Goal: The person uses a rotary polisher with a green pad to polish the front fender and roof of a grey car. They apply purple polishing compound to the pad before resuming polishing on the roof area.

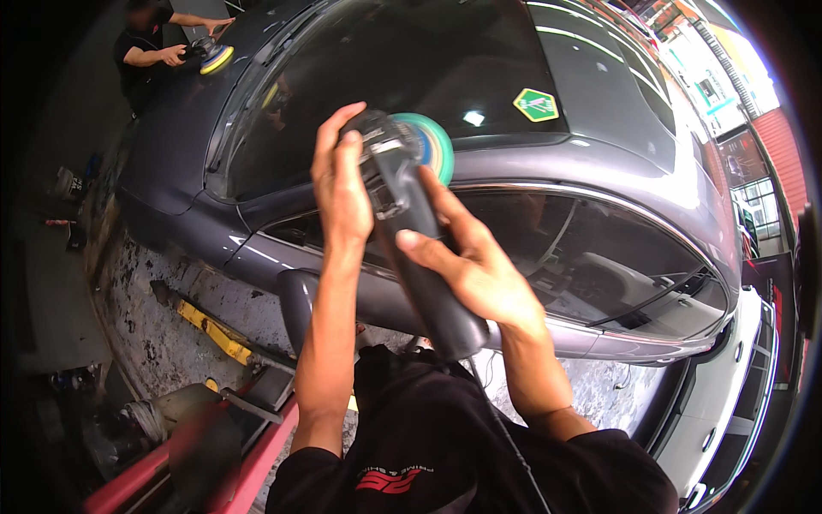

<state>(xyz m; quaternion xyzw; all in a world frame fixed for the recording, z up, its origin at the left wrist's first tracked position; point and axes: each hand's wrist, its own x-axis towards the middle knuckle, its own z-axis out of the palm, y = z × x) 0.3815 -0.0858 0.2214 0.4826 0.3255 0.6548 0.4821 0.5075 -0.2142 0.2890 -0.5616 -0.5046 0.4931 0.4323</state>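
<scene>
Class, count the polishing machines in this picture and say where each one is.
2. One polisher is held in the person's left hand and right hand at the car's roof edge; the co-worker's polisher sits on the hood, upper left. Others may be hidden.

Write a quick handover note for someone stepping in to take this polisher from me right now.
Left hand: gripping the head of the dark grey handheld polisher.
Right hand: wrapped around its body.
Round green foam pad: on the grey car's roof edge, above the side window.
Another person polishes the bonnet with a yellow-padded machine.
Done or left: the paint shows no clear finished area; cannot tell.
</scene>
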